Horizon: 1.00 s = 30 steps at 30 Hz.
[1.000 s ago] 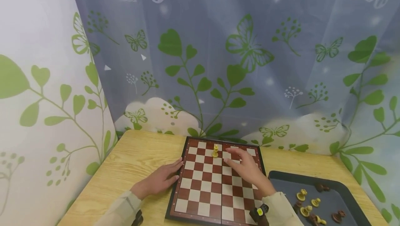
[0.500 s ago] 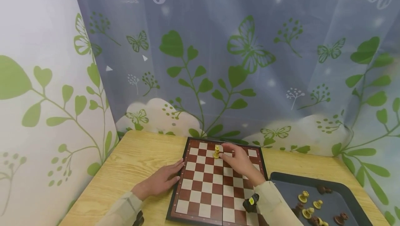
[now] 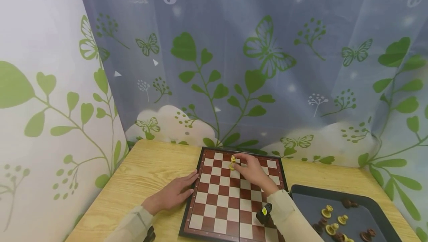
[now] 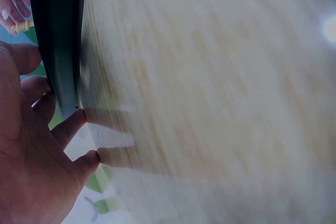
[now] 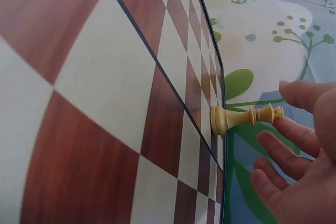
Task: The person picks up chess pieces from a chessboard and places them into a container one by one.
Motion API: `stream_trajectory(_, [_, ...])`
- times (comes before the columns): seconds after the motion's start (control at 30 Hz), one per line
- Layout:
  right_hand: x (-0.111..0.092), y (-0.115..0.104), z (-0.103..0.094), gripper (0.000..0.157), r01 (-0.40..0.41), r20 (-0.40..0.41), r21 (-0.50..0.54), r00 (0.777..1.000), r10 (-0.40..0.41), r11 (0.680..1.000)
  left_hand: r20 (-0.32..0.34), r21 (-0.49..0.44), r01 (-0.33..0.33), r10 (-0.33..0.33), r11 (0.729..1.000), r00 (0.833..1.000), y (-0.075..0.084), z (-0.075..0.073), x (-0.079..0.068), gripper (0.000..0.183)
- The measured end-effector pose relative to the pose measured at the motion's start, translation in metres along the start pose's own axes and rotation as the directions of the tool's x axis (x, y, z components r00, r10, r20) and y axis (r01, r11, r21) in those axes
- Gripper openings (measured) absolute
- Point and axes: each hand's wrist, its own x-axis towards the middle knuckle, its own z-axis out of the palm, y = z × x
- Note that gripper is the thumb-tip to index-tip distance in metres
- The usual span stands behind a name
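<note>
A tall yellow chess piece (image 3: 232, 163) with a crown-like top stands upright near the far edge of the red-and-white chessboard (image 3: 214, 201). My right hand (image 3: 253, 170) is around its upper part. Seen from the right wrist, the index finger touches the top of the chess piece (image 5: 244, 117), while the thumb (image 5: 302, 94) is a little apart from it. My left hand (image 3: 170, 193) lies on the table with its fingertips at the board's left edge. In the left wrist view, the left hand (image 4: 37, 150) has its fingers against the dark board side (image 4: 60, 40).
To the right of the board is a dark tray (image 3: 371, 205) holding several yellow and brown chess pieces, such as a yellow piece (image 3: 327, 211) and a brown piece (image 3: 367, 234). A leaf-patterned curtain (image 3: 214, 67) hangs behind the wooden table (image 3: 150, 164).
My right hand has moved left across the far part of the board to the yellow chess piece. The left hand stays at the board's edge, and the piece has kept its place.
</note>
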Motion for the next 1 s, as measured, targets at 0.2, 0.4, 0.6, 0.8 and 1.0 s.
stream_trajectory(0.2, [0.005,0.000,0.002,0.032,0.009,-0.029,-0.016,1.000,-0.009,1.000,0.001,0.002,0.002,-0.002,1.000,1.000,0.000,-0.001,0.000,0.054])
stream_trajectory(0.4, [0.010,-0.002,0.004,0.027,-0.021,-0.048,-0.044,0.999,0.019,0.999,-0.005,0.004,-0.003,0.003,1.000,1.000,-0.001,-0.001,0.000,0.054])
stream_trajectory(0.6, [0.015,-0.001,0.005,0.026,-0.048,-0.054,-0.048,0.998,0.046,0.998,0.007,-0.004,0.016,-0.016,1.000,1.000,0.000,-0.001,-0.001,0.055])
stream_trajectory(0.8, [0.017,0.000,0.004,0.022,-0.051,-0.057,-0.061,0.997,0.048,0.997,0.008,0.001,0.017,-0.017,1.000,1.000,-0.001,-0.001,-0.001,0.055])
stream_trajectory(1.0, [0.017,0.000,0.003,0.015,-0.026,-0.064,-0.092,0.998,0.021,0.995,0.008,0.001,0.023,-0.023,1.000,1.000,-0.001,-0.001,-0.002,0.054])
